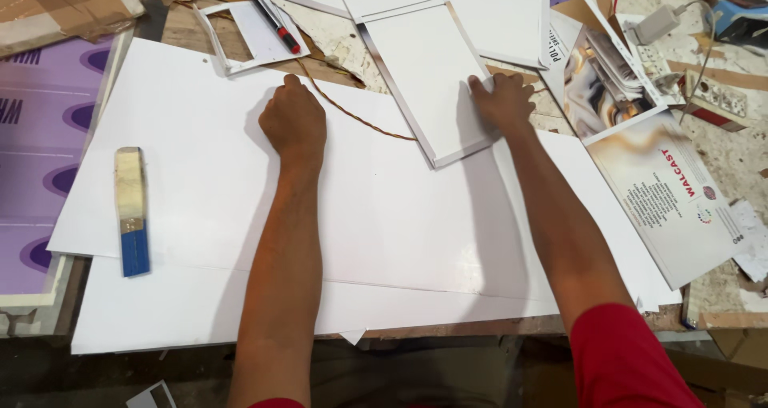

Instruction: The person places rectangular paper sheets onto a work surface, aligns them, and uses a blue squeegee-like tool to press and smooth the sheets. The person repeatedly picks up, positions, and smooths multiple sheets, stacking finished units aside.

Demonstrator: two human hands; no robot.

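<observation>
The right hand [502, 100], fingers spread, pressed a narrow white rectangular panel [428, 84], long axis running away; the left hand [293, 120], apparently fisted, rested on a large white sheet [200, 176].

This was a workshop, likely for sign or panel making. The scarred wooden tabletop [720, 156] was layered with large white sheets [200, 136] and cut white panels [428, 80]. A cutter with a blue handle [132, 212], a marker pen [274, 20], a power strip [716, 96], a printed catalogue [672, 192], cardboard scraps [56, 8] and purple-patterned board [40, 152] lay around them.
</observation>
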